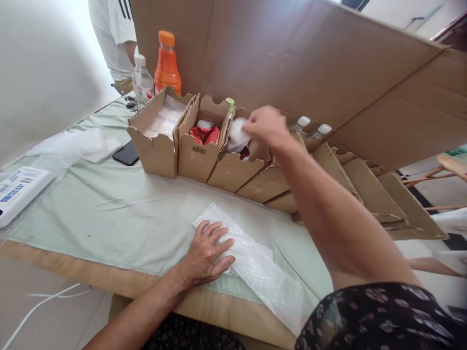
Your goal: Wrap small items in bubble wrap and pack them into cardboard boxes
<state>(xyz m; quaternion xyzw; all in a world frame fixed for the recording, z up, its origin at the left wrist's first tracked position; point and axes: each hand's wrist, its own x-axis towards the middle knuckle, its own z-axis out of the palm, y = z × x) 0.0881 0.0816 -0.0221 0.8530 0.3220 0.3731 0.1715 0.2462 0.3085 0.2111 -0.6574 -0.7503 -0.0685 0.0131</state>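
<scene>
1. Bubble wrap lies on the pale green cloth at the near edge of the table, a long strip slanting down to the right, in front of the row of boxes.
2. At the far left, a white case with blue lettering sits on the cloth, with some clear plastic behind it and a dark phone to the right.
3. Beyond these, a person in a white shirt stands past the table.
4. A white-capped bottle and an orange bottle stand behind the first cardboard box, which holds folded clear wrapping.
5. The second box holds red packets.
6. The left hand rests palm down on the strip's upper part, fingers slightly apart, gripping nothing.
7. The right hand is over the third box, fingers drawn together beside a round white thing; blur hides whether they are clamped on it.
8. Further right, two white-capped bottles stand behind more boxes.
</scene>
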